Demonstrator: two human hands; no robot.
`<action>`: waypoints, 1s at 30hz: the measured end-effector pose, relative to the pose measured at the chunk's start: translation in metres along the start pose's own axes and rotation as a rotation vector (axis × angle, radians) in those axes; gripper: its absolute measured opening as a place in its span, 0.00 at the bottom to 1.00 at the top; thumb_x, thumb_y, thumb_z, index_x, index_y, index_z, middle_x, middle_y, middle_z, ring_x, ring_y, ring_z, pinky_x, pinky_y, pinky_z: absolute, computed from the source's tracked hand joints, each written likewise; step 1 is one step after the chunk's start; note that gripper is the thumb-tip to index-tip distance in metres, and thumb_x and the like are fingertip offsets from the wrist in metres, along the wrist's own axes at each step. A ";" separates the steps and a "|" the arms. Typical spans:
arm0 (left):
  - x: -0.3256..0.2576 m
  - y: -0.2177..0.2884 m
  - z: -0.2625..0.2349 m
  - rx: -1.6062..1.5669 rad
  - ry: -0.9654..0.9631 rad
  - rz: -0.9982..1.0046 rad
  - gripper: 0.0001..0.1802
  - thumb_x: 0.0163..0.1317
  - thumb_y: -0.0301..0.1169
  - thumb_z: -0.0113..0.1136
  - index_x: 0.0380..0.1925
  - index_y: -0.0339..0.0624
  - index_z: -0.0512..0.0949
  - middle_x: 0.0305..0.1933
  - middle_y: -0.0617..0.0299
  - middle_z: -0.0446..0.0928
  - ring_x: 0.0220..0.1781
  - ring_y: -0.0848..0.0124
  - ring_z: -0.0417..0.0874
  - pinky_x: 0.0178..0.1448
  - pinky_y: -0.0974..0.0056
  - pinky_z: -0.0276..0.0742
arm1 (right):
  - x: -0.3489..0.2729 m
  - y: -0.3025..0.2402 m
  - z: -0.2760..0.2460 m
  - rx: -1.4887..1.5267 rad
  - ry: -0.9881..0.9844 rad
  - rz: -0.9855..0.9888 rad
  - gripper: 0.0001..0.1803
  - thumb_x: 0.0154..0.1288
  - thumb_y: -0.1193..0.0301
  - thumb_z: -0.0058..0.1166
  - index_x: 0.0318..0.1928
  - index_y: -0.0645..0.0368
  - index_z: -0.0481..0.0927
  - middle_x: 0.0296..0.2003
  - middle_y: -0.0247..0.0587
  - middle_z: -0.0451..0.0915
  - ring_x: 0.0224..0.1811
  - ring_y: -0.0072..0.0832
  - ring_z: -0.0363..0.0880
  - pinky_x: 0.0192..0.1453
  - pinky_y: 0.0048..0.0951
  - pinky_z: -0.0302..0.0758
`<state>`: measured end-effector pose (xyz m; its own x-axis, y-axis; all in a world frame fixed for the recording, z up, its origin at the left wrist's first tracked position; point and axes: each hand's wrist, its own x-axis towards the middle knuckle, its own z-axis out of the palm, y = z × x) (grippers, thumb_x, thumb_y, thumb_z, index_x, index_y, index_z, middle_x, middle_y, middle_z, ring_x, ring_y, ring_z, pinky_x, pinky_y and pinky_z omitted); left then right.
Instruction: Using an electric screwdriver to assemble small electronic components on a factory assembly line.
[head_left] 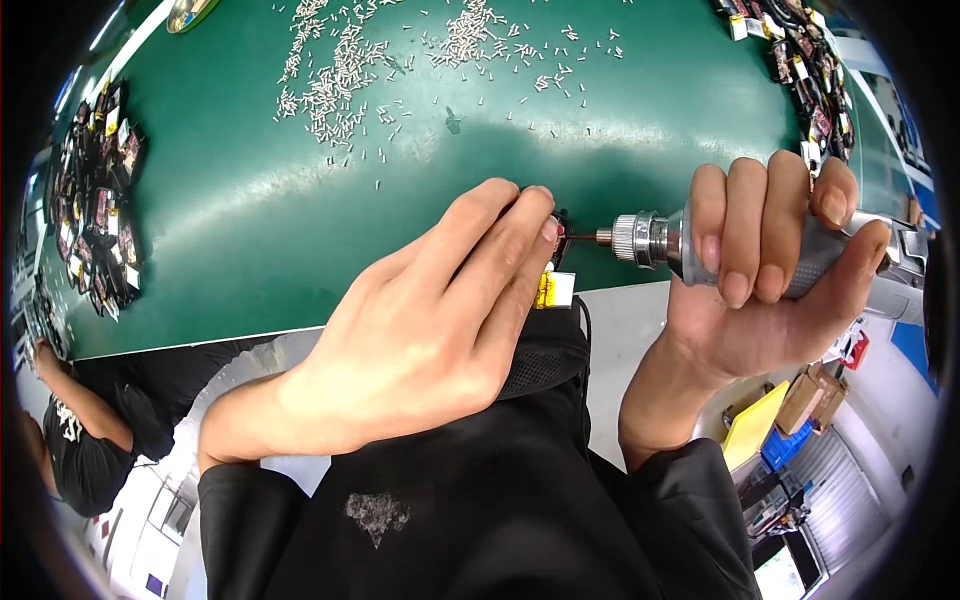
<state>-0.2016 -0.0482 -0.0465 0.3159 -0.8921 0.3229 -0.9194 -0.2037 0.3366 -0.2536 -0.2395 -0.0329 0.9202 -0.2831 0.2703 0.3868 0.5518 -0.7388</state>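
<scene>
Left hand [420,330] pinches a small black part [558,245] at its fingertips (mostly hidden) — right hand [770,260] grips a silver metal electric screwdriver [650,240], tip touching the part

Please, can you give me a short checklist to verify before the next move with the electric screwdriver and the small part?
1. Right hand wraps the electric screwdriver firmly: ok.
2. Left hand pinches the small part at the green mat edge: ok.
3. Bit tip reaches the part: ok.
4. Bit seated in a screw: cannot tell, fingers hide it.
5. Loose screws within reach: ok.
</scene>
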 end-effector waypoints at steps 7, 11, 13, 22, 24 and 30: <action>-0.001 -0.005 0.005 -0.022 0.051 0.018 0.21 0.40 0.18 0.61 0.39 0.22 0.76 0.47 0.46 0.74 0.46 0.54 0.77 0.39 0.61 0.80 | 0.008 0.001 0.004 -0.104 -0.071 0.045 0.16 0.71 0.55 0.39 0.38 0.54 0.73 0.14 0.27 0.63 0.15 0.17 0.60 0.27 0.23 0.62; -0.001 -0.004 0.004 -0.047 0.055 0.005 0.20 0.42 0.18 0.61 0.40 0.22 0.76 0.48 0.45 0.74 0.46 0.54 0.77 0.39 0.61 0.80 | 0.011 -0.003 0.003 -0.139 -0.103 0.090 0.15 0.71 0.57 0.39 0.37 0.54 0.72 0.15 0.27 0.62 0.15 0.17 0.61 0.27 0.23 0.62; -0.001 -0.003 0.002 -0.077 0.031 -0.010 0.20 0.43 0.19 0.61 0.40 0.22 0.76 0.48 0.45 0.74 0.46 0.55 0.77 0.39 0.62 0.80 | 0.011 -0.008 0.003 -0.142 -0.123 0.091 0.15 0.71 0.57 0.39 0.37 0.54 0.71 0.15 0.27 0.62 0.15 0.17 0.61 0.27 0.23 0.62; 0.001 0.003 -0.002 -0.239 0.019 -0.121 0.22 0.40 0.20 0.63 0.39 0.22 0.75 0.48 0.45 0.75 0.46 0.51 0.77 0.43 0.57 0.78 | 0.004 -0.013 0.015 -0.081 -0.073 0.077 0.13 0.68 0.59 0.42 0.36 0.55 0.71 0.13 0.27 0.62 0.12 0.17 0.58 0.25 0.22 0.60; 0.002 0.005 0.001 -0.237 0.039 -0.134 0.22 0.39 0.19 0.64 0.39 0.22 0.75 0.47 0.45 0.75 0.45 0.51 0.77 0.43 0.57 0.78 | 0.002 -0.013 0.017 -0.034 -0.067 0.074 0.13 0.66 0.60 0.44 0.35 0.56 0.72 0.12 0.27 0.63 0.12 0.17 0.60 0.24 0.21 0.60; -0.002 0.006 0.008 -0.204 0.103 -0.139 0.22 0.37 0.17 0.64 0.39 0.22 0.75 0.47 0.45 0.75 0.44 0.51 0.77 0.43 0.57 0.77 | -0.002 -0.011 0.020 0.007 -0.057 0.059 0.11 0.64 0.61 0.45 0.35 0.56 0.71 0.12 0.26 0.64 0.11 0.17 0.61 0.24 0.20 0.61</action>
<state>-0.2093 -0.0504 -0.0522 0.4675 -0.8133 0.3464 -0.8025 -0.2261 0.5522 -0.2584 -0.2296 -0.0131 0.9434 -0.2049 0.2610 0.3317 0.5720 -0.7502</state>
